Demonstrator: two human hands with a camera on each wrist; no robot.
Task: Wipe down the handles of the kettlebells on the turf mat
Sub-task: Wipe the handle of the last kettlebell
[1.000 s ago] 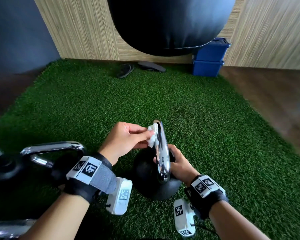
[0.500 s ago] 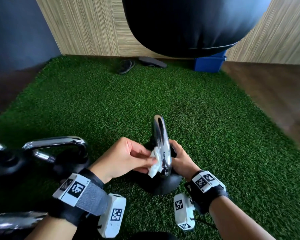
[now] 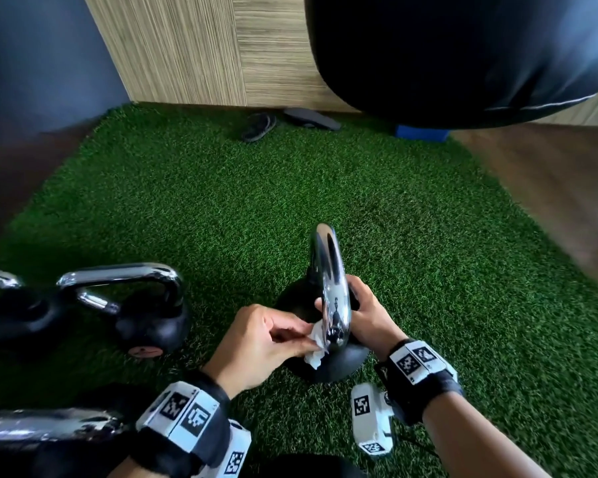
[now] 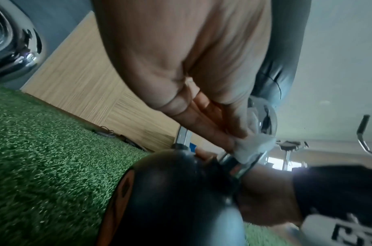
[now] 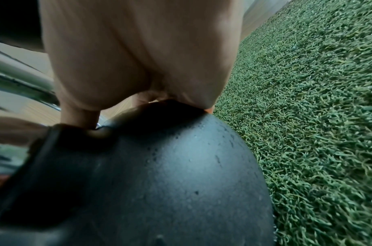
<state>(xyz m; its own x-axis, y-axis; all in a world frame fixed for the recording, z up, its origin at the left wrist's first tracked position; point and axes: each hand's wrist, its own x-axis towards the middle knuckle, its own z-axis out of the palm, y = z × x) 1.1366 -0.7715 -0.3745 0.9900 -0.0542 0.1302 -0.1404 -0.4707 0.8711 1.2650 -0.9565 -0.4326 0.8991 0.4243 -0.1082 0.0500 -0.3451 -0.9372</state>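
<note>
A black kettlebell [image 3: 339, 365] with a chrome handle [image 3: 330, 267] stands on the green turf mat [image 3: 428, 236] in front of me, handle edge-on. My left hand [image 3: 270, 343] pinches a crumpled white wipe [image 3: 316, 345] against the near lower end of that handle; the wipe [image 4: 252, 148] also shows pressed on the chrome in the left wrist view. My right hand [image 3: 366, 315] grips the kettlebell from the right side, fingers curled over the black ball [image 5: 170, 174] at the handle's base.
Another black kettlebell [image 3: 145, 322] with a chrome handle stands to the left, a third [image 3: 11, 312] beyond it, and a chrome handle [image 3: 45, 426] lies at the lower left. A black punching bag [image 3: 463, 53] hangs overhead. Sandals [image 3: 259, 125] and a blue box [image 3: 422, 134] sit by the far wall.
My left hand has slid the wipe from the top of the handle down its near side to the lower end. My right hand has kept its hold on the kettlebell.
</note>
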